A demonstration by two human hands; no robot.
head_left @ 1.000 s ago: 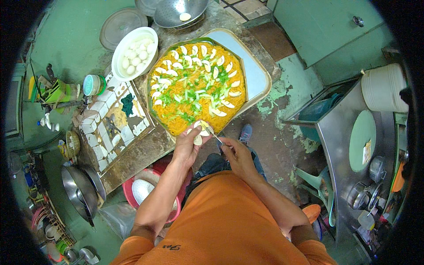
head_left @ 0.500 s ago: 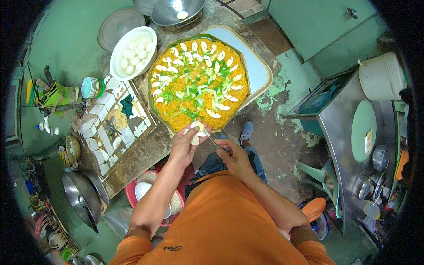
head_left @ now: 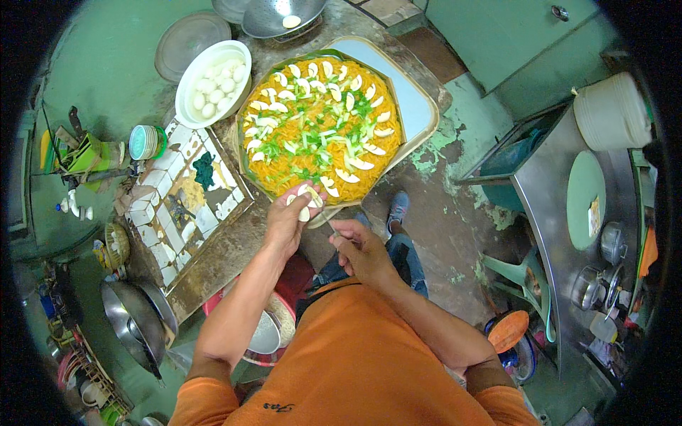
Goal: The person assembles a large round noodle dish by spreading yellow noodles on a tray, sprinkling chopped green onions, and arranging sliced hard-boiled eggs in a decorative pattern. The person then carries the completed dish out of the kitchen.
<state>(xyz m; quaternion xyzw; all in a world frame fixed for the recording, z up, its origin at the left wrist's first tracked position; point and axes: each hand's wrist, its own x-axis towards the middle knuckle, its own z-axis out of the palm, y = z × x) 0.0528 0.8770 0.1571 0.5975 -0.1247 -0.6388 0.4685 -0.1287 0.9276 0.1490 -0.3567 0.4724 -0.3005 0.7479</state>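
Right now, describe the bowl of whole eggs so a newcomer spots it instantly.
Find the big tray of orange noodles topped with egg wedges and greens, on the worn table. Just off its upper-left edge, on the person's left, sits a round white bowl. Unlike the grey metal bowl above, it holds whole peeled white eggs.

My left hand [head_left: 290, 216] is raised ahead of me on a nearly straight bare forearm, fingers curled together around small pale slices, palm turned down and inward. My right hand [head_left: 362, 248] sits just beside it, slightly nearer my chest, fingers bent in a loose pinch on a thin blade, wrist cocked, elbow bent outward. The two hands almost touch.
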